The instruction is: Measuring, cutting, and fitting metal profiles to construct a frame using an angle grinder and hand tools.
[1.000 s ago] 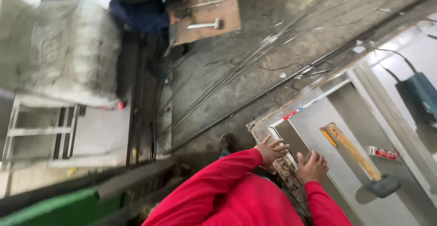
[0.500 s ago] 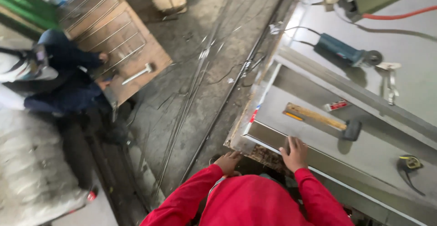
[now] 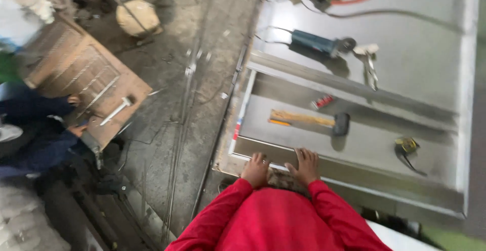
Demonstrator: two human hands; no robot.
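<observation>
Grey sheet-metal panel [image 3: 354, 144]: L hand [image 3: 255, 169] & R hand [image 3: 305, 164] flat, fingers spread on rim

- A hammer [image 3: 310, 120] with a wooden handle lay on the grey metal panel.
- A small red object [image 3: 322, 101] sat just above the hammer's handle.
- A blue angle grinder [image 3: 319, 43] rested well beyond the hammer, its cord trailing away.
- Locking pliers [image 3: 370, 65] lay right of the grinder.
- A tape measure [image 3: 406, 145] sat right of the hammer's head.
- Far left of the hammer, a person in dark blue [image 3: 35, 129] crouched by a brown grille [image 3: 81, 79].
</observation>
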